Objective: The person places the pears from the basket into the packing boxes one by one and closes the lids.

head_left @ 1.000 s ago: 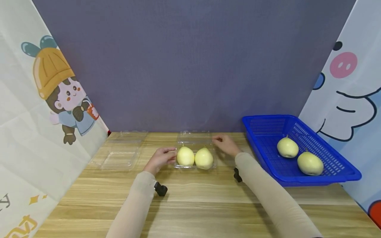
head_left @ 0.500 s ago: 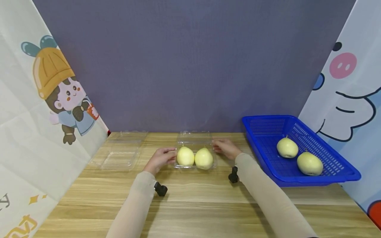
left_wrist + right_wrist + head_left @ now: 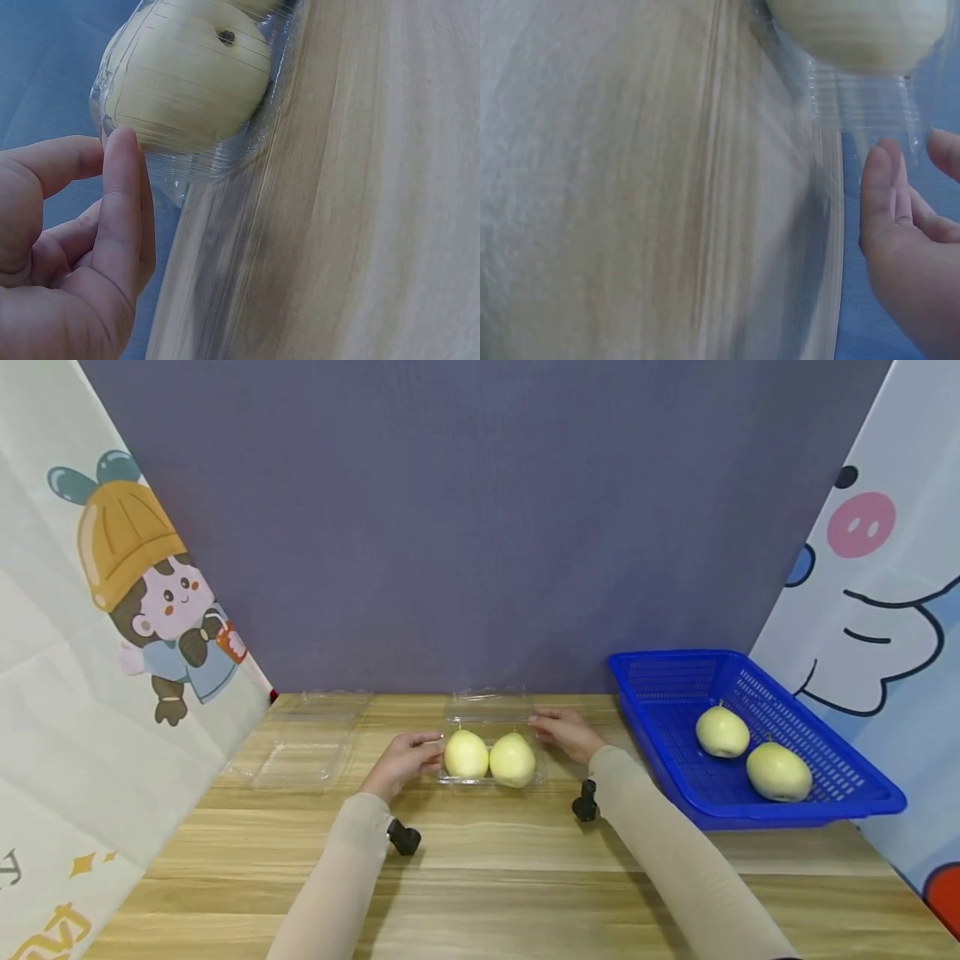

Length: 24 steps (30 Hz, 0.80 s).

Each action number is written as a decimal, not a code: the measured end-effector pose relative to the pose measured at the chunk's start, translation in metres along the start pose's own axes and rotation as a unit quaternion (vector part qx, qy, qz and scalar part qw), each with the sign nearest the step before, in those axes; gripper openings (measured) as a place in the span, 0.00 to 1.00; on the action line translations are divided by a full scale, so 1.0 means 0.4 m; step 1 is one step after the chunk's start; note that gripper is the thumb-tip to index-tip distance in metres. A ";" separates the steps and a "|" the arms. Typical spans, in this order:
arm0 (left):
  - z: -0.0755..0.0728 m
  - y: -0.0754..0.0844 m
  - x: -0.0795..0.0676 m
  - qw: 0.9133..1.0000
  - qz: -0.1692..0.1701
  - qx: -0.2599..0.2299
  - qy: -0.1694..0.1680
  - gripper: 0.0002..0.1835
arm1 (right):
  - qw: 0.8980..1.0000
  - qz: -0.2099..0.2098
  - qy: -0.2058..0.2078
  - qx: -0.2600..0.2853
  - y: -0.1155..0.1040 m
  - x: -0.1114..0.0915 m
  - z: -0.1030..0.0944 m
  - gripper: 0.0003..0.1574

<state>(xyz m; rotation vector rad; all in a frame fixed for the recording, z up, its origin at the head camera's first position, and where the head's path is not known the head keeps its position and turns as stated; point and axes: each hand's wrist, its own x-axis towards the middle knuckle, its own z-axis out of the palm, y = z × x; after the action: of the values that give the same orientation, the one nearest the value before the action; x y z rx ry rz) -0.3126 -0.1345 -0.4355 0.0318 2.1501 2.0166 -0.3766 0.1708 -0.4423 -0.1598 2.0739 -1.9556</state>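
Two pale yellow pears, a left one [image 3: 466, 754] and a right one [image 3: 512, 760], sit side by side in a clear plastic clamshell box [image 3: 480, 781], its lid [image 3: 491, 703] folded back behind them. My left hand [image 3: 405, 764] pinches the box's left rim between thumb and fingers, close beside a pear [image 3: 191, 71] in the left wrist view. At the box's right rear corner is my right hand [image 3: 567, 732], fingertips right at the plastic edge. In the right wrist view that hand [image 3: 911, 217] has thumb and fingers apart on either side of the clear edge.
A second clear plastic box [image 3: 300, 760] lies opened out at the left of the wooden table [image 3: 480, 877]. At the right stands a blue slotted basket [image 3: 675, 777] with two more pears [image 3: 722, 732] inside. A grey panel [image 3: 480, 527] rises behind the table.
My right hand has moved down and slightly left against the box's right rear edge, turning at the wrist. The left hand, the box and the pears have stayed in place.
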 end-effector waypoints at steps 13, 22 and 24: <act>0.001 0.003 -0.003 1.000 -0.002 -0.004 0.001 0.25 | 1.000 -0.017 -0.001 0.006 -0.007 -0.004 0.004 0.37; 0.002 0.003 0.001 1.000 -0.001 -0.007 0.003 0.24 | 0.999 -0.022 0.028 0.013 -0.009 -0.004 0.008 0.36; 0.002 0.002 0.001 1.000 -0.001 -0.008 0.004 0.24 | 0.999 -0.022 0.033 0.013 -0.010 -0.003 0.009 0.36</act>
<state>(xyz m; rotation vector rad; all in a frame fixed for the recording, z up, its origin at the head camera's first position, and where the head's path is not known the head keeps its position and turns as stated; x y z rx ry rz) -0.3131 -0.1336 -0.4346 0.0194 2.1387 2.0359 -0.3747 0.1673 -0.4385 -0.1381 2.1020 -2.0403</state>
